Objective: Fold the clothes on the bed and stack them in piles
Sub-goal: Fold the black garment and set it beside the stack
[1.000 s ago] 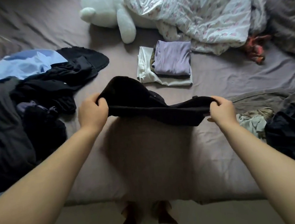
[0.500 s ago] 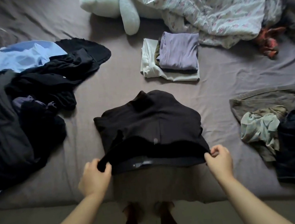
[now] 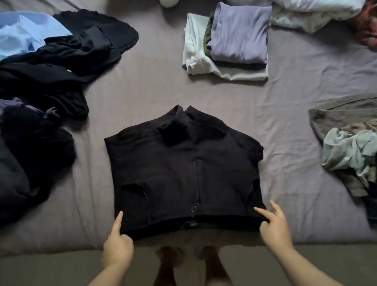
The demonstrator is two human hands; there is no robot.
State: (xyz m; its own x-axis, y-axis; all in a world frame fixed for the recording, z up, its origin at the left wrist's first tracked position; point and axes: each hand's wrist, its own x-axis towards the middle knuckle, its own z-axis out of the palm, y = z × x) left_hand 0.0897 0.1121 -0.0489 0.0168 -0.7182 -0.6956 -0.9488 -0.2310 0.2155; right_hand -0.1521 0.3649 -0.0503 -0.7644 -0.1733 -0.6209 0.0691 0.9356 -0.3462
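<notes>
Black shorts (image 3: 184,174) lie flat; left hand (image 3: 116,244) and right hand (image 3: 273,226) pinch the waistband corners, forefingers extended.

You had one view only, the wide-angle camera on your head, so no second view shared any of the scene. It looked forward and steeply down over the near edge of the bed (image 3: 295,97), close enough that both forearms ran in from the bottom corners. Your left hand (image 3: 116,242) and right hand (image 3: 273,227) sat low in the picture; beyond the fingertips the sheet stretched to the top edge, and below the knuckles the floor showed.
</notes>
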